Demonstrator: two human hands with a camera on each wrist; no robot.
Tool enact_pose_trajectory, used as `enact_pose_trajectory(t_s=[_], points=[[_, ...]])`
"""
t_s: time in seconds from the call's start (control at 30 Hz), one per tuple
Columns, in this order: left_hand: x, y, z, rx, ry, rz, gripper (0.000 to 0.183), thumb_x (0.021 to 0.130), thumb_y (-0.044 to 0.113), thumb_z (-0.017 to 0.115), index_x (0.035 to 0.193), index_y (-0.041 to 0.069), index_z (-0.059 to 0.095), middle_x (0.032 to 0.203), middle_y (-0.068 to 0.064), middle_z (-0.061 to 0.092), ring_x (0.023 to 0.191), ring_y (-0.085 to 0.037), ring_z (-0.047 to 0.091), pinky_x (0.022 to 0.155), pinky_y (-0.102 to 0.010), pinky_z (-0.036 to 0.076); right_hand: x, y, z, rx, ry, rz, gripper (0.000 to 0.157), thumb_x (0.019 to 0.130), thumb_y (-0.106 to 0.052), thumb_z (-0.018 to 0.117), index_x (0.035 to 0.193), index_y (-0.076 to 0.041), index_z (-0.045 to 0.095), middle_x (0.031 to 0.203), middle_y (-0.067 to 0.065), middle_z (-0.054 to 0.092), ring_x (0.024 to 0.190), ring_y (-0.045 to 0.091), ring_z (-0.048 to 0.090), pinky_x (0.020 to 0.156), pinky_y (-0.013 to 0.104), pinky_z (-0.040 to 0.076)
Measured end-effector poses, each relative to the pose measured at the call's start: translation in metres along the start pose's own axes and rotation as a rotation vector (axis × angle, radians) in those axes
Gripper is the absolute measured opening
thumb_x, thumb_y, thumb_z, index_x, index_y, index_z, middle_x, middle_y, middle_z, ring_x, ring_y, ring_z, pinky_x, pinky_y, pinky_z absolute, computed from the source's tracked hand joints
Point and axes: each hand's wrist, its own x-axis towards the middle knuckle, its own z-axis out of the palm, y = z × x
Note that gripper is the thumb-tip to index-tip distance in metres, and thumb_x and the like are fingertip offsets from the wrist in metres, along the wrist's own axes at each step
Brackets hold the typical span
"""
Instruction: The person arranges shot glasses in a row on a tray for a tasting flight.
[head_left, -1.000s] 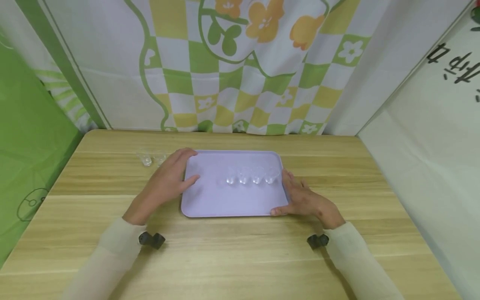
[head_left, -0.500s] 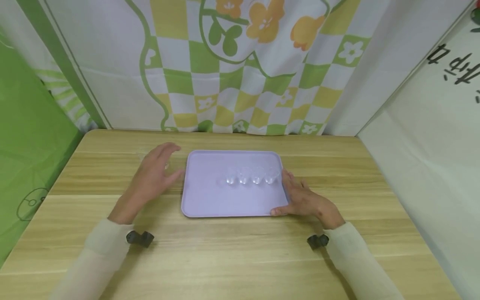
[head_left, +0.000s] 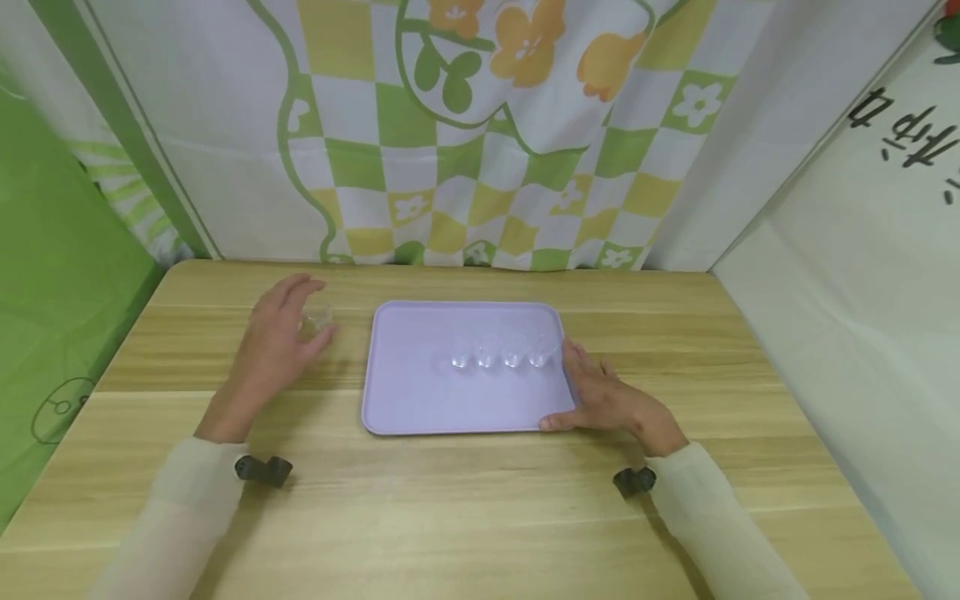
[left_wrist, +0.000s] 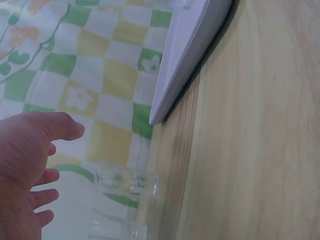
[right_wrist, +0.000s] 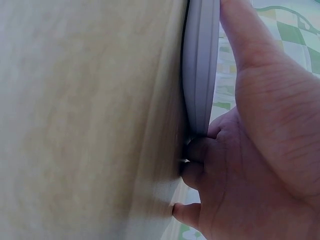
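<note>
A lilac tray (head_left: pixel 420 400) lies on the wooden table, bearing several small clear shot glasses (head_left: pixel 512 354) in a row on its right half. My right hand (head_left: pixel 611 400) holds the tray's right end, thumb at the near corner and fingers along the side; the right wrist view has the fingers bent against the tray's edge (right_wrist: pixel 201 65). Left of the tray, my left hand (head_left: pixel 273 337) reaches over the table, thumb and fingers spread about a clear shot glass (head_left: pixel 318 317). In the left wrist view, two shot glasses, one (left_wrist: pixel 125 181) beside the other (left_wrist: pixel 116 227), stand apart from the fingers.
A checked curtain (head_left: pixel 480 167) hangs behind the table's far edge. Green cloth (head_left: pixel 60 275) borders the left side, and a white sheet with black writing (head_left: pixel 847 275) the right. Bare wooden tabletop (head_left: pixel 450 517) stretches in front of the tray.
My left hand has left the tray's left edge and moved leftward to the glasses standing on the table. My right hand, the tray and the glasses on it have stayed put.
</note>
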Motion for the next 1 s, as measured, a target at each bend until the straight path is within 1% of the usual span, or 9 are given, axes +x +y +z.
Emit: enact_pose_trajectory(t_s=[0.27,0.43,0.63,0.8,1.0], points=[[0.001,-0.013,-0.008,-0.029,-0.005,-0.061,0.057,0.086,0.004,0.078,0.136,-0.007,0.054,0.142,-0.031,0.049,0.132,-0.053,0.043,0.114,-0.065,0.03,0.002,0.0,-0.001,-0.004,-0.007,0.005,0.138,0.082,-0.067,0.076,0.158,0.008,-0.012,0.167,0.028,-0.009,0.154,0.042,-0.008,0.119,0.068,-0.002],[0.002,-0.022,-0.009,-0.028,-0.008,-0.095,0.058,0.086,0.003,0.076,0.138,-0.008,0.053,0.144,-0.032,0.047,0.132,-0.054,0.042,0.114,-0.066,0.028,0.002,-0.001,-0.002,-0.005,-0.005,0.004,0.138,0.082,-0.067,0.076,0.158,0.008,-0.012,0.167,0.028,-0.009,0.154,0.042,-0.008,0.118,0.069,-0.002],[0.001,-0.031,-0.01,-0.05,-0.049,-0.178,0.057,0.09,0.006,0.069,0.142,-0.006,0.051,0.15,-0.031,0.041,0.136,-0.053,0.038,0.114,-0.067,0.027,0.002,-0.001,-0.001,-0.011,-0.005,0.001,0.138,0.082,-0.067,0.076,0.158,0.008,-0.012,0.167,0.028,-0.008,0.154,0.042,-0.008,0.119,0.068,-0.002],[0.001,-0.035,-0.01,-0.079,-0.075,-0.218,0.056,0.094,0.007,0.063,0.147,-0.004,0.048,0.153,-0.029,0.039,0.139,-0.051,0.037,0.115,-0.065,0.029,0.001,-0.001,-0.002,-0.001,-0.003,0.005,0.138,0.082,-0.067,0.076,0.158,0.008,-0.013,0.167,0.028,-0.008,0.154,0.042,-0.008,0.119,0.068,-0.002],[-0.001,-0.04,-0.011,-0.091,-0.119,-0.263,0.057,0.098,0.008,0.059,0.152,-0.002,0.043,0.155,-0.03,0.037,0.14,-0.053,0.035,0.114,-0.067,0.028,0.001,-0.002,-0.002,0.002,0.0,0.001,0.138,0.082,-0.066,0.076,0.158,0.008,-0.013,0.167,0.028,-0.009,0.154,0.042,-0.008,0.119,0.068,-0.003]])
